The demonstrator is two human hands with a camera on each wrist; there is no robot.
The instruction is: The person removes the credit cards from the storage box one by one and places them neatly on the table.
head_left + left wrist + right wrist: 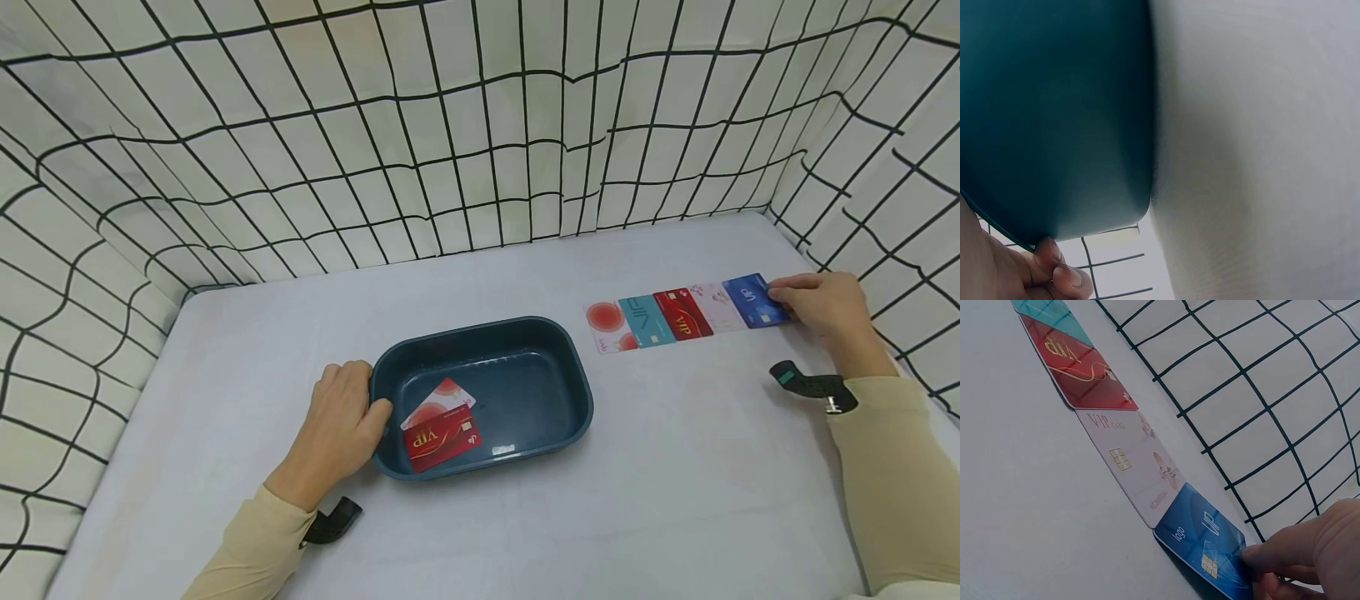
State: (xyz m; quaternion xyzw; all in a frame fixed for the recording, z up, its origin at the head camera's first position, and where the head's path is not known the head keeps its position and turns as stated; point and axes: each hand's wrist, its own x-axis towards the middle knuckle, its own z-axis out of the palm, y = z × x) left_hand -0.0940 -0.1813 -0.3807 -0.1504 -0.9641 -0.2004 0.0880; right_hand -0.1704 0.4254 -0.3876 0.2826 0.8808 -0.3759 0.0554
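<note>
At the right end of a row of cards, my right hand (828, 310) pinches the right edge of a blue VIP card (750, 297). In the right wrist view that card's near edge is tipped up, with shadow beneath it. Leftward from it lie a pale pink VIP card (1127, 464), a red VIP card (1071, 369), a teal card (647, 322) and a white card with red circles (606, 318). My left hand (337, 425) grips the left rim of a dark blue plastic basin (528, 408). Inside it, a red VIP card (442, 437) overlaps a white card with red circles (453, 390).
A white-covered table (637, 500) carries everything. Green wire mesh (480, 167) backed by white sheeting stands along the far, left and right sides. The mesh comes close to my right hand. Each wrist wears a black camera mount (813, 385).
</note>
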